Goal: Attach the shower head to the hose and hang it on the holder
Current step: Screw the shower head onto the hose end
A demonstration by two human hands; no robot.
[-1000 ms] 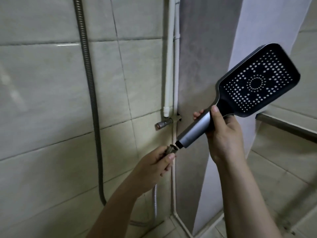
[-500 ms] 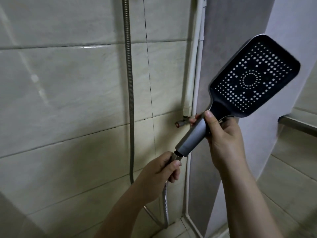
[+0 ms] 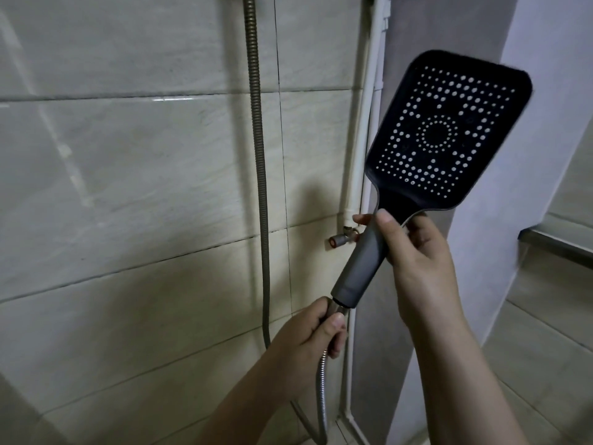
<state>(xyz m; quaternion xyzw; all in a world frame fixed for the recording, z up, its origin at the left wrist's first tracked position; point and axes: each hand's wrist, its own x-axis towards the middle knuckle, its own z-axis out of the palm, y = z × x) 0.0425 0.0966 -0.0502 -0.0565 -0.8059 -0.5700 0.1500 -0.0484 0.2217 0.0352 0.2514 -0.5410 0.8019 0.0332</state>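
R hand gripping shower head handle; L hand clamped on hose nut, touching handle base

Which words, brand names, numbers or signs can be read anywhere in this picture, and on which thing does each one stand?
None: no readable text shows in this view.
Shower head: only a pattern of white spray holes on its dark face, no brand or lettering.
Its handle, held in the right hand: plain grey, no marking visible.
Hose, its end held in the left hand: bare ribbed metal.
Wall tiles and white pipe: no label or sign.
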